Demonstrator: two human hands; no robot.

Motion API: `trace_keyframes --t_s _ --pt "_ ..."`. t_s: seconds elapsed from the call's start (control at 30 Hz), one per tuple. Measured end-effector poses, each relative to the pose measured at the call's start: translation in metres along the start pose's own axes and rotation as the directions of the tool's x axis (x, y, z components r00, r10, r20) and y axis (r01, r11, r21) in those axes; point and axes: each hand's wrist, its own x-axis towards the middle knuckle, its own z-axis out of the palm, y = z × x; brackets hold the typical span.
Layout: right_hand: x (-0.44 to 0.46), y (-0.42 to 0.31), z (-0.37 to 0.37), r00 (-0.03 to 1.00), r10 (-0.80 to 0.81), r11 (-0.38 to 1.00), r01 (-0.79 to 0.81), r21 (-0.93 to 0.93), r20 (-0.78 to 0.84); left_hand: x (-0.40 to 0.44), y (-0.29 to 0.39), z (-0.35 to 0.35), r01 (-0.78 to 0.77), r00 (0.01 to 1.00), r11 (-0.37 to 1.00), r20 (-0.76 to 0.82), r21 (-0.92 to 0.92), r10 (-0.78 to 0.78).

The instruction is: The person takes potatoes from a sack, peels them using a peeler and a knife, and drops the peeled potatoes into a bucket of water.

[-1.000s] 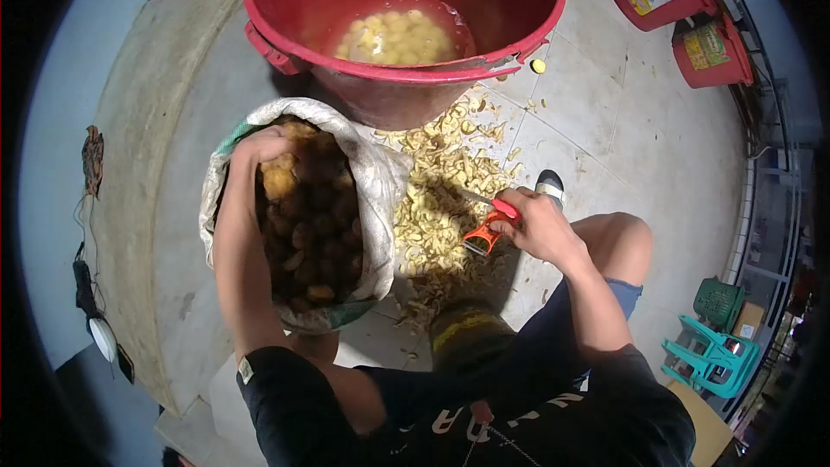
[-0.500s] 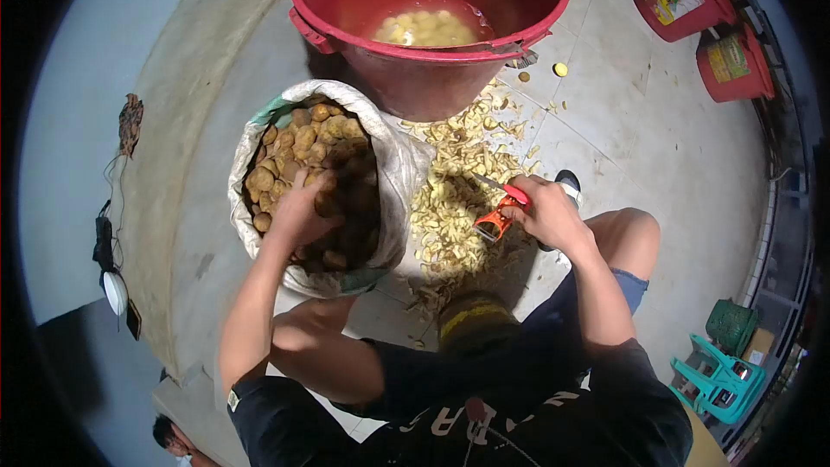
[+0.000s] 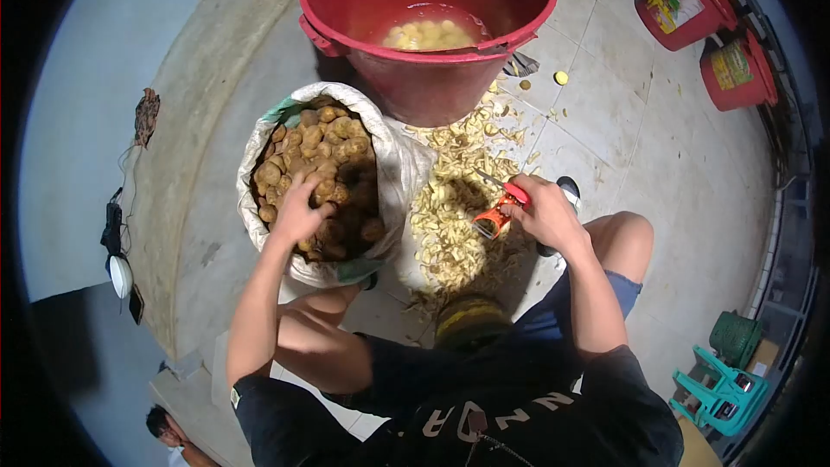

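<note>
Pale tiled floor (image 3: 674,182) (faintly stained), scattered peelings (image 3: 443,223), potato sack (image 3: 398,160), red tub (image 3: 424,93)

A plastic tub (image 3: 424,91) has a smooth, glossy wall. A sack (image 3: 399,156) of woven-looking plastic is matt and creased, and the potatoes (image 3: 322,138) inside look rough and dusty. The knife (image 3: 512,190) has a metal blade with a smooth plastic handle; the peeler (image 3: 499,214) looks plastic. The floor (image 3: 627,147) is smooth tile, with a plastic stool (image 3: 724,387) near its right edge.
</note>
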Motion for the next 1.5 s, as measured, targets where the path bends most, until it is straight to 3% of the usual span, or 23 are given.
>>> trace_keyframes --t_s 0.03,0.07,0.13,0.17,0.2,0.23,0.27,0.33,0.37,0.47,0.53,0.57,0.67,0.7,0.83,0.93,1.0,1.07,1.13,1.2,1.33,1.43,1.5 --pt "0.002 0.0 -0.001 1.0 -0.003 1.0 0.003 -0.003 0.002 0.014 -0.004 -0.006 0.002 1.0 1.0 -0.003 -0.003 -0.002" --pt "0.002 0.0 -0.002 1.0 0.008 1.0 -0.008 0.0 -0.005 0.03 -0.009 -0.013 0.149 0.989 0.97 0.035 -0.191 -0.145" --pt "0.004 0.0 0.0 1.0 0.024 1.0 -0.024 0.009 -0.008 0.062 -0.023 -0.028 0.424 0.904 0.751 0.19 -0.507 -0.382" --pt "0.005 -0.001 0.0 1.0 0.031 1.0 -0.031 0.0 0.003 0.081 -0.049 -0.026 0.325 0.944 0.903 0.033 -0.279 -0.33" --pt "0.007 0.0 0.0 0.999 0.038 0.999 -0.038 -0.011 0.013 0.099 -0.07 -0.019 0.227 0.968 0.974 -0.103 -0.016 -0.227" --pt "0.01 0.001 0.0 0.999 0.044 0.999 -0.044 -0.015 0.011 0.114 -0.067 -0.018 0.31 0.946 0.949 -0.122 0.06 -0.301" --pt "0.012 0.003 0.002 0.999 0.034 0.999 -0.034 -0.023 0.009 0.129 -0.072 -0.007 0.295 0.935 0.952 -0.227 0.078 -0.271" --pt "0.015 0.004 0.003 0.999 0.034 0.999 -0.034 -0.035 0.006 0.159 -0.062 0.01 0.189 0.966 0.979 -0.196 0.081 -0.171" --pt "0.017 0.004 0.004 0.999 0.051 0.998 -0.051 -0.032 0.009 0.174 -0.061 0.023 0.219 0.96 0.971 -0.2 0.097 -0.197" --pt "0.02 0.006 0.006 0.997 0.081 0.996 -0.081 -0.022 0.019 0.206 -0.056 0.054 0.333 0.938 0.941 -0.118 0.057 -0.325" --pt "0.021 0.007 0.006 0.997 0.078 0.997 -0.078 -0.013 0.01 0.216 -0.04 0.049 0.491 0.866 0.864 0.039 0.113 -0.498" --pt "0.021 0.008 0.006 0.998 0.063 0.997 -0.063 -0.039 0.012 0.234 -0.079 0.063 0.438 0.886 0.894 0.124 0.088 -0.447" --pt "0.021 0.007 0.005 0.996 0.08 0.996 -0.079 -0.032 0.032 0.211 -0.059 0.027 0.398 0.886 0.917 0.244 0.037 -0.395" --pt "0.02 0.006 0.004 0.996 0.083 0.996 -0.082 -0.038 0.036 0.216 -0.087 0.038 0.348 0.895 0.937 0.292 0.014 -0.337" --pt "0.017 0.004 0.006 0.999 0.037 0.999 -0.037 -0.02 0.022 0.216 -0.093 0.051 0.319 0.924 0.947 0.232 -0.03 -0.303" --pt "0.011 0.004 0.011 1.0 0.012 0.999 -0.011 -0.043 0.014 0.19 -0.068 0.057 0.406 0.901 0.904 0.109 0.132 -0.421" --pt "0.009 0.001 0.01 1.0 0.011 0.999 -0.01 -0.042 0.02 0.19 -0.078 0.071 0.395 0.906 0.917 0.143 0.046 -0.397" --pt "0.007 0.002 0.013 1.0 -0.005 0.999 0.006 -0.041 0.02 0.192 -0.081 0.086 0.242 0.97 0.941 -0.052 0.236 -0.237" --pt "0.004 0.0 0.016 0.998 -0.001 0.999 0.003 -0.035 0.06 0.188 -0.066 0.074 0.251 0.968 0.96 -0.035 0.128 -0.248" --pt "0.003 0.001 0.02 0.999 -0.017 0.999 0.018 -0.036 0.046 0.179 -0.031 0.043 0.246 0.96 0.969 0.139 0.005 -0.245" --pt "0.007 0.003 0.019 0.999 -0.029 0.999 0.03 -0.035 0.031 0.189 -0.024 0.045 0.247 0.951 0.954 0.234 -0.172 -0.204" --pt "0.01 0.002 0.02 0.997 0.02 0.999 -0.017 -0.048 0.069 0.235 -0.072 0.093 0.206 0.928 0.979 0.319 -0.01 -0.192" --pt "0.01 0.002 0.021 0.999 -0.009 0.999 0.011 -0.044 0.041 0.246 -0.075 0.107 0.287 0.937 0.938 0.147 0.194 -0.317"
